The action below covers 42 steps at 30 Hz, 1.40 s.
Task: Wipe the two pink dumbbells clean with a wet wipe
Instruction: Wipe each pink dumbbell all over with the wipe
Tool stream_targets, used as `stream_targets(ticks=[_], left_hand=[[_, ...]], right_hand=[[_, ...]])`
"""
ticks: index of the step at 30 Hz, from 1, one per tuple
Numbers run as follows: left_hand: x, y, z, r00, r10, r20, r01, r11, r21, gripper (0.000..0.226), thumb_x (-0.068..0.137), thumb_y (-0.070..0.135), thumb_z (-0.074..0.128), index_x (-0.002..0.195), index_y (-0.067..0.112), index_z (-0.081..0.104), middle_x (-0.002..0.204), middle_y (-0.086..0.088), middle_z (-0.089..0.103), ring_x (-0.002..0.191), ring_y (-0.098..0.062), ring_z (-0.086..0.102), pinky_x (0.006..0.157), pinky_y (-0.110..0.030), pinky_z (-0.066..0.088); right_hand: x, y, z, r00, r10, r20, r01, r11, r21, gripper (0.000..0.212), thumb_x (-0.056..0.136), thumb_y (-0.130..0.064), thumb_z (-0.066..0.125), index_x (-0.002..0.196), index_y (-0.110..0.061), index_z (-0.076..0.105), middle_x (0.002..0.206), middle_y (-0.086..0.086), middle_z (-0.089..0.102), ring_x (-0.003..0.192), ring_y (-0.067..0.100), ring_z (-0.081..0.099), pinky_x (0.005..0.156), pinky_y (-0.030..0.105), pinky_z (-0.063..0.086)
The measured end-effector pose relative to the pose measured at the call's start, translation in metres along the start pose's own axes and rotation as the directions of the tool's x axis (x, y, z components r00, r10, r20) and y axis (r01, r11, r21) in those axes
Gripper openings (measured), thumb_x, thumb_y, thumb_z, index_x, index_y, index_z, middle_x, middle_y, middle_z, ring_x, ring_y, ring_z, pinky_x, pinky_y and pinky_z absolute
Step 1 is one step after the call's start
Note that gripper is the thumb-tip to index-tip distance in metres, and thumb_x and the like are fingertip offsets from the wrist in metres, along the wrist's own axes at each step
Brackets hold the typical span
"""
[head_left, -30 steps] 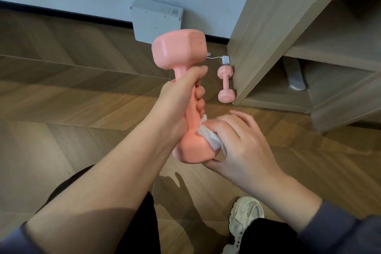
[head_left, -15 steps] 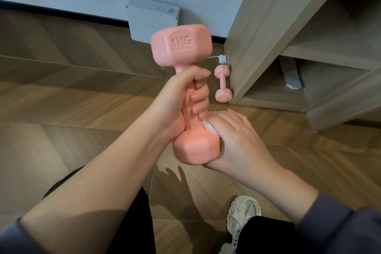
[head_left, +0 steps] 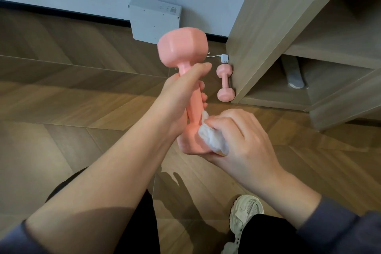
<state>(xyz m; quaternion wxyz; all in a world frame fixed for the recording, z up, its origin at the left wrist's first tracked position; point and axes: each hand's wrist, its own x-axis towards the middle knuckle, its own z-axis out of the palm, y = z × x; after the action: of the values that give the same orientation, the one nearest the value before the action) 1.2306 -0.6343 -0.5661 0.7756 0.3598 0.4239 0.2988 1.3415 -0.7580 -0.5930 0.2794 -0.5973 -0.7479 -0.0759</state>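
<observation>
The left grip (head_left: 177, 101) wraps dumbbell 1 (head_left: 183, 47) while the right grip (head_left: 243, 136) pinches the wet wipe (head_left: 212, 138) against its lower head; dumbbell 2 (head_left: 225, 82), on the floor (head_left: 82, 88), likely awaits wiping.

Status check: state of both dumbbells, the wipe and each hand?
Held dumbbell: roughly upright, lifted, gripped by its handle.
Second dumbbell: lying on the floor beside the cabinet, untouched.
Wet wipe: bunched, pressed on the held dumbbell's lower head.
Left hand: grips the handle.
Right hand: holds the wipe.
</observation>
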Motion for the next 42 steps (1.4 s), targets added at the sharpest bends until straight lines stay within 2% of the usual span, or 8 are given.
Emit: stream_targets(ticks=[4,9,14,19,25,31,36,42], left_hand=[[-0.003,0.000,0.003,0.999,-0.031,0.027,0.035,0.988,-0.153,0.030,0.083,0.032,0.068,0.063,0.022,0.047,0.050,0.005,0.038,0.043,-0.013,0.033,0.050,-0.024,0.028],[-0.004,0.011,-0.002,0.990,-0.035,0.138,0.064,0.976,-0.209,0.029,0.087,0.029,0.057,0.064,0.021,0.040,0.046,0.007,0.030,0.039,-0.012,0.027,0.046,-0.023,0.028],[-0.003,0.009,0.000,0.998,-0.052,0.040,0.055,0.994,-0.093,0.032,0.086,0.032,0.068,0.060,0.020,0.052,0.060,0.003,0.048,0.052,-0.014,0.046,0.057,-0.027,0.042],[-0.009,0.009,0.003,0.996,-0.025,-0.083,0.018,0.996,-0.087,0.026,0.079,0.024,0.070,0.063,0.018,0.051,0.055,0.003,0.045,0.046,-0.014,0.044,0.053,-0.025,0.039],[-0.010,0.012,0.004,0.987,0.058,0.147,-0.020,0.969,-0.245,0.035,0.082,0.014,0.053,0.048,0.018,0.047,0.051,0.000,0.039,0.044,-0.015,0.035,0.043,-0.024,0.032],[-0.008,0.006,0.007,0.994,0.036,-0.103,-0.047,0.994,-0.099,0.017,0.083,0.028,0.072,0.080,0.017,0.060,0.063,0.005,0.056,0.056,-0.012,0.054,0.054,-0.026,0.046],[-0.009,0.006,-0.001,0.981,-0.070,-0.183,0.036,0.982,-0.183,0.020,0.080,0.025,0.071,0.074,0.016,0.054,0.059,0.003,0.045,0.048,-0.013,0.044,0.050,-0.024,0.039],[-0.009,0.010,-0.005,0.991,-0.010,0.134,0.037,0.980,-0.197,0.021,0.070,0.010,0.057,0.053,0.017,0.045,0.053,0.000,0.040,0.045,-0.015,0.036,0.044,-0.024,0.034]], right_hand=[[0.000,0.001,0.001,0.995,0.055,0.084,-0.056,0.998,0.010,0.052,0.066,-0.038,0.087,0.102,-0.006,0.067,0.098,0.006,0.065,0.094,0.020,0.057,0.089,0.030,0.042],[0.003,-0.001,0.000,0.998,0.046,0.047,-0.047,0.999,0.017,0.056,0.065,-0.044,0.085,0.103,-0.009,0.065,0.101,0.003,0.064,0.100,0.016,0.054,0.096,0.028,0.036],[-0.002,-0.005,0.010,0.991,-0.014,-0.130,0.010,0.999,-0.035,0.016,0.082,-0.014,0.079,0.086,-0.004,0.067,0.085,0.009,0.062,0.081,0.028,0.062,0.086,0.035,0.043],[-0.004,0.002,0.003,0.998,-0.048,-0.040,0.046,0.998,-0.035,0.045,0.070,-0.027,0.087,0.102,-0.010,0.060,0.098,0.006,0.067,0.097,0.022,0.062,0.097,0.037,0.041],[-0.001,0.005,-0.004,0.984,0.145,0.104,-0.151,0.987,0.060,0.048,0.071,-0.047,0.079,0.103,-0.014,0.065,0.100,-0.004,0.067,0.103,0.011,0.057,0.105,0.031,0.032],[-0.002,-0.003,0.000,0.996,0.009,-0.090,-0.011,1.000,-0.024,0.029,0.078,-0.024,0.079,0.096,-0.006,0.065,0.095,0.005,0.063,0.097,0.021,0.059,0.104,0.036,0.035],[-0.005,-0.004,0.002,0.994,-0.074,-0.083,0.073,0.997,-0.016,0.032,0.085,-0.023,0.073,0.110,-0.015,0.057,0.112,-0.002,0.058,0.109,0.018,0.058,0.112,0.040,0.030],[0.002,0.004,0.004,1.000,0.017,0.025,-0.014,0.996,-0.093,0.033,0.076,-0.042,0.074,0.090,-0.012,0.069,0.086,-0.002,0.066,0.087,0.017,0.063,0.110,0.042,0.030]])
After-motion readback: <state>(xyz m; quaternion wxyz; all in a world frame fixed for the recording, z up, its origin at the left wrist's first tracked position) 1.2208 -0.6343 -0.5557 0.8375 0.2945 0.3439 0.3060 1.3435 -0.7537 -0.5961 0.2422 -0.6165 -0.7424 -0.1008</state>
